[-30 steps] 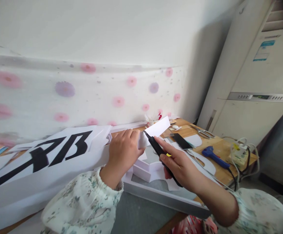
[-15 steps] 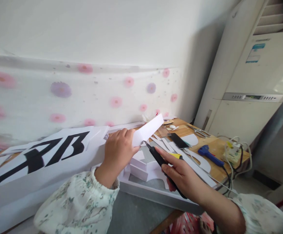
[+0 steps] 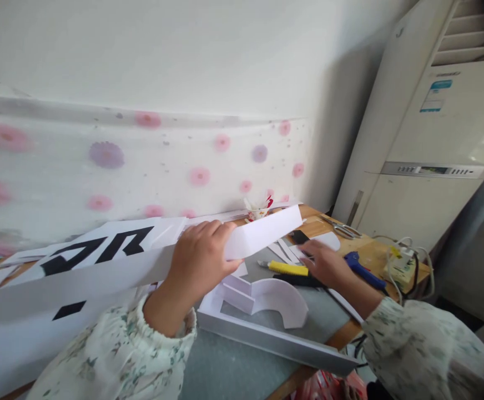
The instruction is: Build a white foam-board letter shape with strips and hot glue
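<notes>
My left hand point(image 3: 202, 255) is closed around a long white strip of board point(image 3: 267, 230), which slants up to the right and runs far out to the left. My right hand point(image 3: 327, 264) hovers over the tools at the table's right, fingers apart and nothing seen in them. Just left of it lies a yellow utility knife point(image 3: 287, 269), with a black-handled cutter point(image 3: 296, 280) beside it. Below my hands stands a white board letter shape point(image 3: 275, 297) with raised walls, on a grey mat point(image 3: 242, 361).
White sheets with black lettering point(image 3: 75, 253) cover the left side. Farther right are scissors point(image 3: 342, 226), a blue glue gun point(image 3: 362, 269) and a power strip point(image 3: 402, 266) with cables. A patterned cup point(image 3: 258, 213) stands near the wall. Beyond the table rises a tall air conditioner point(image 3: 425, 211).
My right hand has let go of the black-handled cutter, now lying by the yellow knife, and moved right and up. My left hand has shifted slightly, and the strip's end extends farther right.
</notes>
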`<state>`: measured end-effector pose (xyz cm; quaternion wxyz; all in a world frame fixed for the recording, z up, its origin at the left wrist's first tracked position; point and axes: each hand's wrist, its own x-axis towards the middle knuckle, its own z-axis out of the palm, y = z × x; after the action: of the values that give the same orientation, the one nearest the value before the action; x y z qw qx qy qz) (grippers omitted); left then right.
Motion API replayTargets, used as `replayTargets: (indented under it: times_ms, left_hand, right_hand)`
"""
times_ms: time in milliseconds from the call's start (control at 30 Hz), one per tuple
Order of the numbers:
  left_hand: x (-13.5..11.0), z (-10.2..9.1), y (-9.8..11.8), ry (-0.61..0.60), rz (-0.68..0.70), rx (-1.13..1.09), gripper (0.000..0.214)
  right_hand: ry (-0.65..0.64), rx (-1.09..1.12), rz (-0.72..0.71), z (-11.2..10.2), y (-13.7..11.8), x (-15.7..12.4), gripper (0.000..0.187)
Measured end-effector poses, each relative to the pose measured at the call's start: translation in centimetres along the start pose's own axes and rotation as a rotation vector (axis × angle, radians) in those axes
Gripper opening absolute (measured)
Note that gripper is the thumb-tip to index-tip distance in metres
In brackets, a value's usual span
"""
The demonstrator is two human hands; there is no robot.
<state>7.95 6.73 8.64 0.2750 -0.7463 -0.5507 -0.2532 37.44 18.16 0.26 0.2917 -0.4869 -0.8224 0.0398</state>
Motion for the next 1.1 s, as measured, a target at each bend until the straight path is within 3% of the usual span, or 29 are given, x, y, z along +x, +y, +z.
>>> replayTargets:
  times_ms: [67, 100, 133, 200, 300, 533, 733, 833, 1000, 1033, 1100]
  left_hand:
    - [0.0, 0.0, 0.6, -0.051, 0.05, -0.052, 0.049]
    - [0.0, 0.0, 0.9, -0.068, 0.084, -0.079, 0.049]
    - [0.0, 0.0, 1.2, -0.079, 0.122, -0.107, 0.049]
    - [-0.1, -0.2, 1.9, -0.085, 0.205, -0.173, 0.048]
    - [-0.3, -0.7, 2.8, -0.057, 0.306, -0.255, 0.043]
    - [-0.7, -2.1, 3.6, 0.052, 0.39, -0.403, 0.04]
    - [-1.1, -1.9, 3.9, 0.118, 0.406, -0.459, 0.045]
    - [-1.0, -1.9, 3.7, 0.122, 0.375, -0.407, 0.045]
    - [-0.3, -2.4, 2.1, 0.232, 0.206, -0.292, 0.038]
    - [0.1, -2.2, 1.4, 0.241, 0.163, -0.252, 0.04]
    - [1.2, -1.2, -0.7, 0.188, 0.112, -0.172, 0.045]
  right_hand:
    - [0.261, -0.037, -0.051, -1.3, -1.8, -0.7, 0.045]
    - [0.442, -0.057, -0.18, -2.1, -3.1, -1.0, 0.051]
    - [0.511, -0.071, -0.389, -2.8, -4.5, -1.3, 0.058]
    - [0.411, -0.091, -0.682, -4.0, -7.1, -1.7, 0.076]
    - [0.288, 0.01, -0.795, -4.5, -9.3, -2.0, 0.075]
    - [0.22, 0.263, -0.786, -3.8, -9.5, -2.4, 0.071]
    - [0.092, 0.459, -0.77, -4.2, -10.6, -1.7, 0.067]
    - [0.187, 0.456, -0.73, -4.0, -10.7, -1.5, 0.06]
    - [0.541, 0.27, -0.488, -2.9, -10.0, -1.2, 0.061]
    - [0.564, 0.245, -0.435, -2.8, -9.6, -0.9, 0.062]
    - [0.475, 0.214, -0.356, -2.9, -8.7, 0.0, 0.054]
